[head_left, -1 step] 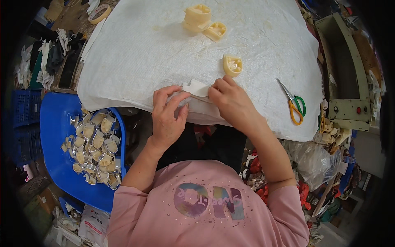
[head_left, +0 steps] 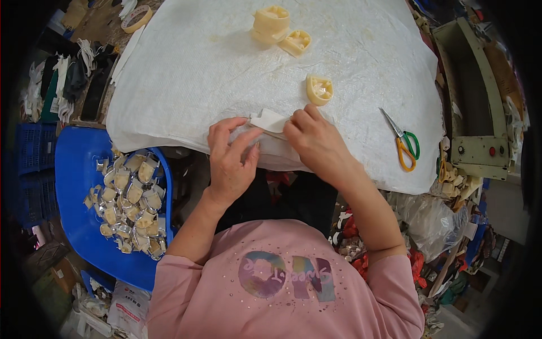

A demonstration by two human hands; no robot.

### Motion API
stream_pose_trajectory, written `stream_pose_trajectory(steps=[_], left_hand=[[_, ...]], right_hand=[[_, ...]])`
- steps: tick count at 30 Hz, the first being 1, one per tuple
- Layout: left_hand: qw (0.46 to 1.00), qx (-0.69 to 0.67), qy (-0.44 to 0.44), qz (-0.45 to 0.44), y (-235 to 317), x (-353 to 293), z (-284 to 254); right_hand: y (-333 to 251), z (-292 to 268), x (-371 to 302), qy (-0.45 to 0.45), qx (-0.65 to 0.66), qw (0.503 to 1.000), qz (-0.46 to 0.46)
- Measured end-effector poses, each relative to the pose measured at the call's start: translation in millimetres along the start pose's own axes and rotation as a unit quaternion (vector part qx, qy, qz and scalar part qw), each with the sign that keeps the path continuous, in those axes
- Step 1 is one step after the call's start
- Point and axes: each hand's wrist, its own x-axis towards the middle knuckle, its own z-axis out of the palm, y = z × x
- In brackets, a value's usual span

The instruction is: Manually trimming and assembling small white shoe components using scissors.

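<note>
A small white flat piece (head_left: 269, 121) with a notched left end lies at the near edge of the cloth-covered table. The fingers of my right hand (head_left: 316, 138) are closed on its right end, hiding that part. At the notched end is my left hand (head_left: 231, 161), its fingers apart and thumb away from them; the fingertips are beside or lightly touching the piece. Just beyond my right hand sits a cream hollow plastic-looking part (head_left: 320, 90). Farther off, similar cream parts (head_left: 271, 25) are stacked, with another one (head_left: 296, 43) leaning alongside.
Scissors (head_left: 403, 144) with one orange and one green handle lie right on the white table cover (head_left: 186, 73). A blue bin (head_left: 76, 186) at left holds several cream-and-metallic pieces (head_left: 132, 198). A tape roll (head_left: 137, 20) is at far left; a greenish metal box (head_left: 480, 144) stands right.
My left fingertips have shifted slightly left, and my right hand has also edged a little left on the white piece. Everything else looks the same.
</note>
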Motion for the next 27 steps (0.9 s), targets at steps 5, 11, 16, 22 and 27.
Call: stream_pose_trajectory(steps=[5,11,16,22,27], left_hand=[[0.979,0.158,0.009,0.129,11.6,-1.6,12.7],[0.972,0.2,0.015,0.125,1.7,-4.6,20.7],[0.967,0.211,-0.034,0.141,11.3,6.4,14.6],[0.959,-0.212,-0.184,-0.047,59.8,22.5,19.9],[0.798,-0.528,-0.111,-0.269,44.6,18.9,23.6]], right_hand=[[0.0,10.4,-2.3,0.029,-0.002,0.999,0.014],[20.8,18.7,-26.8,0.202,0.26,0.921,0.207],[47.0,-34.7,-53.5,0.459,0.139,0.836,0.267],[-11.5,-45.2,-24.5,0.233,0.043,0.969,0.074],[22.2,-16.7,-13.7,0.23,0.303,0.903,0.199]])
